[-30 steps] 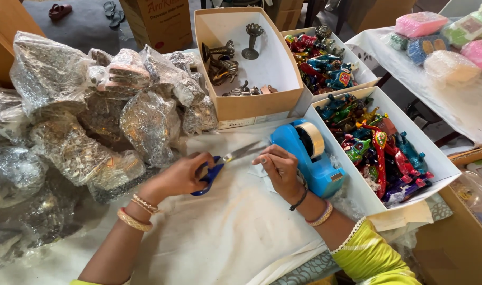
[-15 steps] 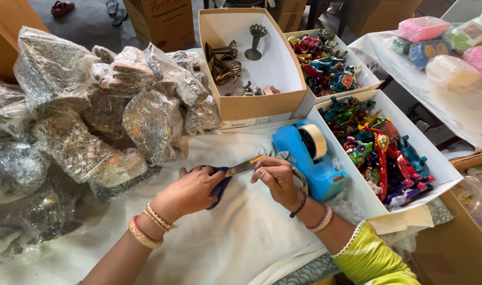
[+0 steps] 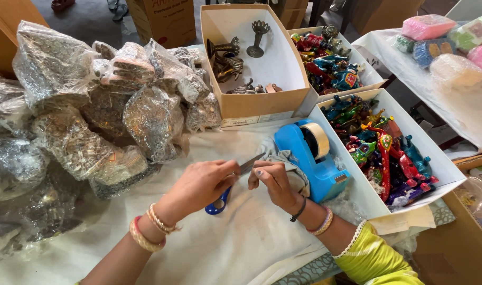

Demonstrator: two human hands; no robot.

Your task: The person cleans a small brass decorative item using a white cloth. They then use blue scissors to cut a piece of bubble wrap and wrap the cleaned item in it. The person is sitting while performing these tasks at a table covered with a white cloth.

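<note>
My left hand [image 3: 201, 183] grips blue-handled scissors [image 3: 218, 203], the blades [image 3: 251, 164] pointing up and right. My right hand [image 3: 272, 180] is pinched at the blade tips, fingers closed on something too small to make out, likely a bit of tape. Just right of that hand stands a blue tape dispenser [image 3: 315, 161] with a roll of tan tape [image 3: 319, 140]. A grey cloth [image 3: 291, 161] lies between my right hand and the dispenser. Both hands rest over a white sheet [image 3: 146, 248] covering the table.
Several plastic bags of metallic pieces [image 3: 93, 121] pile up at the left. A cardboard box [image 3: 235, 103] with brass figures sits behind. Two white boxes [image 3: 436, 163] of colourful figurines stand right. Wrapped pastel packs [image 3: 447, 37] lie far right.
My left hand turned the scissors so the blades now point toward my right hand. My right hand left the dispenser's side and closed in at the blade tips.
</note>
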